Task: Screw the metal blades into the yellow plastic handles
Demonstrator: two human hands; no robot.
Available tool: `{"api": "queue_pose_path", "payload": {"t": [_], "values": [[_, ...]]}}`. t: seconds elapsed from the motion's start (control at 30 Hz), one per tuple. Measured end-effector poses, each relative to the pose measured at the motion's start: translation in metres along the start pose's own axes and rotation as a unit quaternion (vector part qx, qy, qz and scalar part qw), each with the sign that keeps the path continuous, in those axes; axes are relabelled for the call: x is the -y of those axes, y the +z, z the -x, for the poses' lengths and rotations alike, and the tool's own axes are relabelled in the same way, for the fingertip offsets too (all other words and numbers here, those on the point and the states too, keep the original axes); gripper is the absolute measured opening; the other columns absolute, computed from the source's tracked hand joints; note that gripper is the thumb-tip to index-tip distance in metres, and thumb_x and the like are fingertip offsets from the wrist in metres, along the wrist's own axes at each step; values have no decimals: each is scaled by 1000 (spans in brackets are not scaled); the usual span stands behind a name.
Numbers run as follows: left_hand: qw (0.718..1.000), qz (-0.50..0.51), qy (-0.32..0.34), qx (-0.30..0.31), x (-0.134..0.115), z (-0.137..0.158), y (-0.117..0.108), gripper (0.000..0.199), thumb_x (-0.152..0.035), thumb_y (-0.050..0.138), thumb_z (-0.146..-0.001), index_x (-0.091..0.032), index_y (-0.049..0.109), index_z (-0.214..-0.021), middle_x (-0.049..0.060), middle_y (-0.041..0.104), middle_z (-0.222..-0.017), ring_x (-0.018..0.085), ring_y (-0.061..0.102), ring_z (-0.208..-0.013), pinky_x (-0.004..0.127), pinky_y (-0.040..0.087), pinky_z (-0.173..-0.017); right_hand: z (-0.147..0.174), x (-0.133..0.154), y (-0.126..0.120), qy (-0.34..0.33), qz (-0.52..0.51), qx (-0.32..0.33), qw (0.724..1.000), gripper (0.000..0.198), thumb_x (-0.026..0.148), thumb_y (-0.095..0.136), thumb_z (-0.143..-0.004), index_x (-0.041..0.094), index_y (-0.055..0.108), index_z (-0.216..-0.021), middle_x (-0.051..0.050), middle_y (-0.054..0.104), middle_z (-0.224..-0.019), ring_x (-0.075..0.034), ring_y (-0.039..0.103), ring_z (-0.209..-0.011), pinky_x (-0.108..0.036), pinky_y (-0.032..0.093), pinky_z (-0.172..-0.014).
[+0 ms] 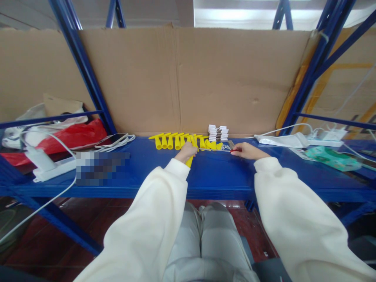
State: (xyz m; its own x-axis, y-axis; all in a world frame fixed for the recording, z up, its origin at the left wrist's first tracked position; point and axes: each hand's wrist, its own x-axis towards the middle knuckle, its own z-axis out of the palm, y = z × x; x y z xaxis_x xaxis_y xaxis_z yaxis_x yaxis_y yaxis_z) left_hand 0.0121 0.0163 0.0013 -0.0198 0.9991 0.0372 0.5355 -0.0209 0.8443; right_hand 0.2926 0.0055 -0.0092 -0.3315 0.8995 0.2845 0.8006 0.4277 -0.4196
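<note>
My left hand (pixel 187 152) is closed around a yellow plastic piece (pixel 189 161), whose hollow-looking lower end sticks out below the fingers. My right hand (pixel 246 151) pinches the red handle of a screwdriver (pixel 233 150). Its thin shaft runs left across to the piece in my left hand; the tip's exact contact is too small to make out. Just behind my hands stands a row of several similar yellow pieces (pixel 170 141) with flat tops. Small shiny bits, perhaps screws (pixel 225 147), lie near the screwdriver. White parts (pixel 217 133) are stacked behind them.
A blue metal shelf (pixel 217 176) forms the work surface, with a cardboard sheet (pixel 205 78) upright behind. At left are a red bag (pixel 79 137), a phone (pixel 113 140) and a power strip (pixel 55 168). Cables and a green packet (pixel 333 158) lie at right.
</note>
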Motion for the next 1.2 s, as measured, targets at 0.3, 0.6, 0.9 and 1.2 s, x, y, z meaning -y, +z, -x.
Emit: {"api": "queue_pose_path", "payload": {"t": [0.3, 0.6, 0.9, 1.2], "values": [[1000, 4, -10, 3, -8, 12, -2, 26, 1, 54, -82, -13, 56, -60, -2, 53, -49, 8, 51, -46, 17, 44, -51, -2, -5, 5, -2, 37, -55, 998, 30, 45, 73, -71, 22, 54, -72, 0, 63, -67, -16, 55, -62, -28, 40, -59], [1000, -5, -6, 0, -5, 8, -2, 18, 0, 56, -80, -11, 63, -68, 2, 60, -54, 11, 58, -51, 18, 46, -51, 2, 4, 0, 4, -8, 3, 1000, 28, 49, 66, -73, 22, 58, -71, -2, 64, -67, -18, 55, -62, -30, 41, -61], [1000, -8, -5, 1, -1, 3, -1, 15, -1, 57, -78, -11, 66, -72, 4, 64, -58, 13, 62, -56, 19, 46, -52, 3, 6, 4, 15, 14, -38, 999, 32, 47, 72, -69, 22, 52, -69, 0, 61, -64, -17, 55, -61, -28, 39, -57], [1000, 3, 0, 0, 3, -1, 0, 19, 0, 59, -76, -14, 61, -62, 3, 59, -53, 15, 63, -57, 21, 46, -52, 6, 8, 5, 32, -39, 17, 999, 37, 53, 72, -70, 21, 56, -77, -1, 64, -67, -17, 56, -60, -29, 43, -58]]}}
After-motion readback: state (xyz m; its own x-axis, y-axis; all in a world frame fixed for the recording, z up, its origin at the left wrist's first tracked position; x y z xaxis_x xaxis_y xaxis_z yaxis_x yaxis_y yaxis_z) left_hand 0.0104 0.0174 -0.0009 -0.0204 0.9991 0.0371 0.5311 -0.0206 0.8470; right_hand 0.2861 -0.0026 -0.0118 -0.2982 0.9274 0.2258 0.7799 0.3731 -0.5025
